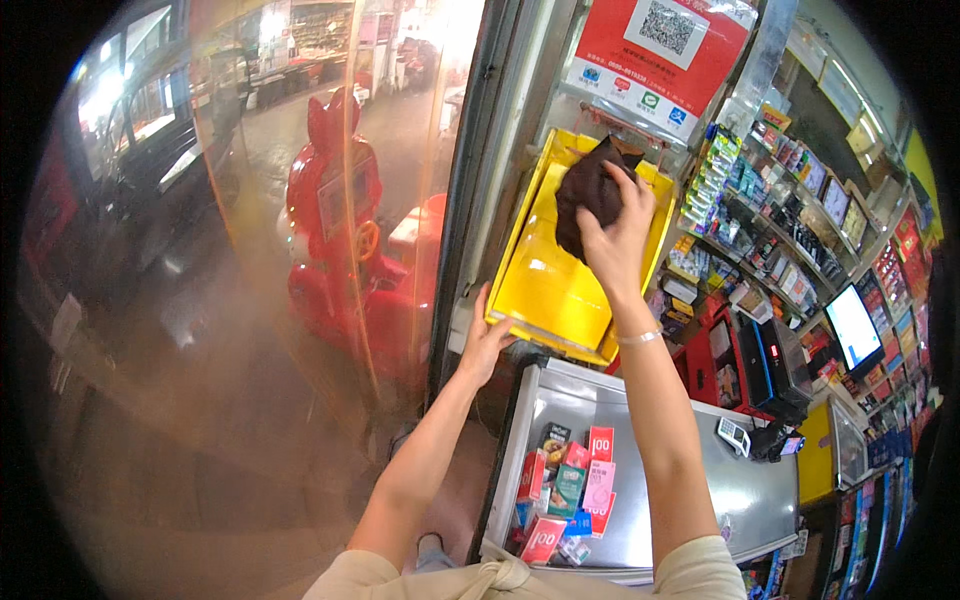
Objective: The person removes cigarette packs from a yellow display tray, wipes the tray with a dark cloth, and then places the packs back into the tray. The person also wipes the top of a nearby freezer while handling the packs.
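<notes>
A dark brown cloth [589, 196] is bunched in my right hand [624, 229], pressed against the inside of a yellow tray [551, 300] near its far end. The tray has raised yellow sides and is tilted beyond the counter's far end. At its near left corner, my left hand [487, 337] grips the rim, thumb on the near edge and fingers along the outer side. A shiny highlight shows on the tray's bare inner face. Part of the cloth is hidden behind my right fingers.
Several small product boxes [568, 491] lie on the metal-topped counter [660, 525]. A card terminal [733, 436] stands at its right. Stocked shelves [795, 225] and a lit screen [853, 330] line the right. Left, clear plastic strips [352, 225] hang before a red kiddie ride [337, 217].
</notes>
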Action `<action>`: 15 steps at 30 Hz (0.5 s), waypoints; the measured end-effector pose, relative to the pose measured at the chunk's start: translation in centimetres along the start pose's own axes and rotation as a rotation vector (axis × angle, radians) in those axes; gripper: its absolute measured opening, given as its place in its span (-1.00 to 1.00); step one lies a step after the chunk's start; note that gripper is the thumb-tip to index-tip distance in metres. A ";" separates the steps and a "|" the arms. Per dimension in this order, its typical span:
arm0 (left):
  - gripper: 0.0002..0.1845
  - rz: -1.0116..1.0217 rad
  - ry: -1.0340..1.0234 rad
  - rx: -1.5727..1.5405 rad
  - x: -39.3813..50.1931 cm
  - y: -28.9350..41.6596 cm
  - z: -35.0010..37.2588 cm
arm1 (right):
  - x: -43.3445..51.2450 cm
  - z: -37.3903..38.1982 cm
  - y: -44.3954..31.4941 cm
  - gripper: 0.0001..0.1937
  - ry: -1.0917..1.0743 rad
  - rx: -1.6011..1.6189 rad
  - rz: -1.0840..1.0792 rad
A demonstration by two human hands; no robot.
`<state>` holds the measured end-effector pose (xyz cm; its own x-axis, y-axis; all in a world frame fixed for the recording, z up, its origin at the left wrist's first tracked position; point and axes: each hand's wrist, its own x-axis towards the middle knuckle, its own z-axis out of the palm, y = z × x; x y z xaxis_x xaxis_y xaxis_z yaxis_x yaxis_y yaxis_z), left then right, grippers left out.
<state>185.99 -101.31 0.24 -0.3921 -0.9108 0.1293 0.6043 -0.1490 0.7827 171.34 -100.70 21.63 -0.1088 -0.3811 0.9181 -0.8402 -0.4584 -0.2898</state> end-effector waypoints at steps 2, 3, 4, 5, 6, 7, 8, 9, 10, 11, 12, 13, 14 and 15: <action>-0.18 0.089 -0.042 -0.036 0.7 -1.4 -0.6 | 1.9 3.2 0.0 -0.35 -0.041 -0.081 -0.087; -0.17 0.127 -0.058 -0.054 1.0 -1.9 -0.8 | 1.7 4.9 0.8 -0.34 -0.090 -0.130 -0.117; -0.20 0.131 -0.050 -0.072 0.8 -1.7 -0.2 | 1.1 5.7 1.2 -0.36 -0.310 -0.049 -0.022; -0.20 0.160 -0.069 -0.054 1.1 -2.3 -0.1 | -0.6 6.1 1.4 -0.36 -0.350 -0.097 -0.012; -0.20 0.197 -0.069 -0.029 1.3 -2.7 -0.9 | -1.9 6.0 0.1 -0.38 -0.403 -0.186 -0.079; -0.21 0.232 -0.072 -0.006 1.5 -3.0 -1.4 | -3.2 5.5 -1.0 -0.43 -0.537 -0.133 -0.076; -0.27 0.264 -0.069 -0.016 1.3 -2.7 -0.9 | -4.9 4.8 -1.5 -0.47 -0.622 -0.100 -0.104; -0.29 0.263 -0.074 0.071 1.3 -3.0 -1.4 | -5.8 3.7 -2.9 -0.53 -0.757 -0.074 -0.058; -0.31 0.262 -0.084 0.158 1.3 -3.4 -1.9 | -5.9 2.8 -3.2 -0.54 -0.966 -0.042 -0.037; -0.33 0.261 -0.091 0.245 1.4 -3.8 -2.3 | -5.6 2.0 -3.3 -0.55 -1.175 -0.006 -0.014; -0.40 0.306 -0.145 0.277 1.2 -2.0 -0.1 | -4.8 0.4 -3.2 -0.56 -1.241 0.030 -0.007; -0.37 0.338 -0.081 0.250 1.3 -2.3 -0.1 | -3.6 0.1 -3.5 -0.57 -1.308 0.097 -0.032; -0.35 0.215 -0.073 0.086 0.8 -2.6 -0.4 | -2.6 0.3 -3.6 -0.59 -1.155 0.088 -0.057; -0.32 0.096 -0.055 -0.068 0.3 -2.7 -1.0 | -0.2 0.6 -4.5 -0.61 -1.031 0.063 -0.059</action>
<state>184.90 -101.61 -2.40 -0.3667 -0.8998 0.2364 0.6860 -0.0898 0.7221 175.48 -99.00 22.58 0.4644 -0.8458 0.2626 -0.7969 -0.5284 -0.2929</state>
